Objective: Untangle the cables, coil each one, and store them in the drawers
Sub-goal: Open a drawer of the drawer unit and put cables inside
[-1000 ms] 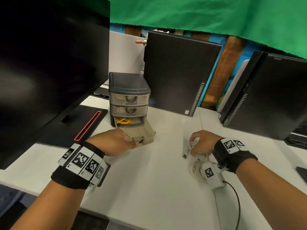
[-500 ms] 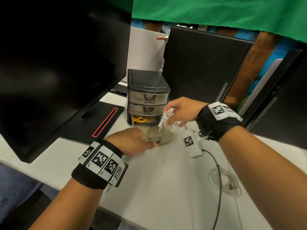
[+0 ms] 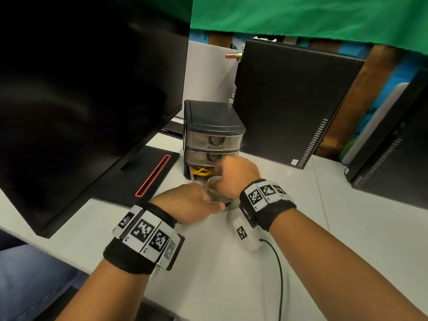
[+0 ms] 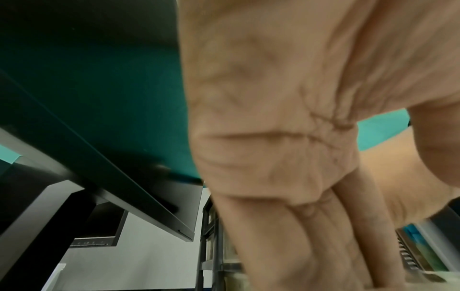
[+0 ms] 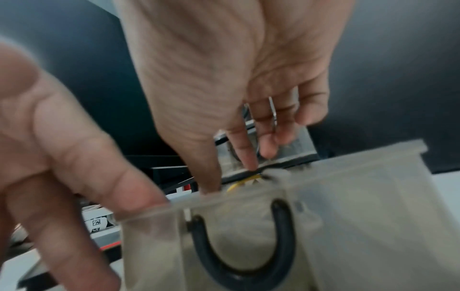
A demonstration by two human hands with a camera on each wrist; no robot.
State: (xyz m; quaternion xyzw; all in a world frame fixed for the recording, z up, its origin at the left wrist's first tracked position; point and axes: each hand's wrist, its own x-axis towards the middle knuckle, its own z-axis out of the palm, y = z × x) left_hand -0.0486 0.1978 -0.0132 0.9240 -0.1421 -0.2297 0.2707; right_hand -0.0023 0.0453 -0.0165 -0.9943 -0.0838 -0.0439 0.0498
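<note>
The white cable [image 3: 214, 180], coiled, is seen in the head view as a pale loop just above the bottom drawer [image 3: 218, 198] of the small drawer unit [image 3: 214, 135] — the drawer is pulled out and tipped forward, and a yellow cable [image 3: 202, 171] already lies at its back. The storing step is judged to be in hand: one coil is being lowered into the open drawer.

The right hand [image 3: 234, 176] is held over the drawer with its fingers [image 5: 248, 155] pointed down into it; whether the coil is pinched or already let go cannot be told from these views (the wrist view is blurred, and the hand hides the coil there). The drawer's front edge is gripped by the left hand [image 3: 192, 203], with fingers curled over the rim, so the drawer is steadied at its tilt. The two upper drawers are shut.

For the next move, the coil would need to be pressed flat beside the yellow one and released, the right hand drawn clear, and the drawer levelled and pushed in by the left — with care that no loop is caught under the drawer above.
</note>
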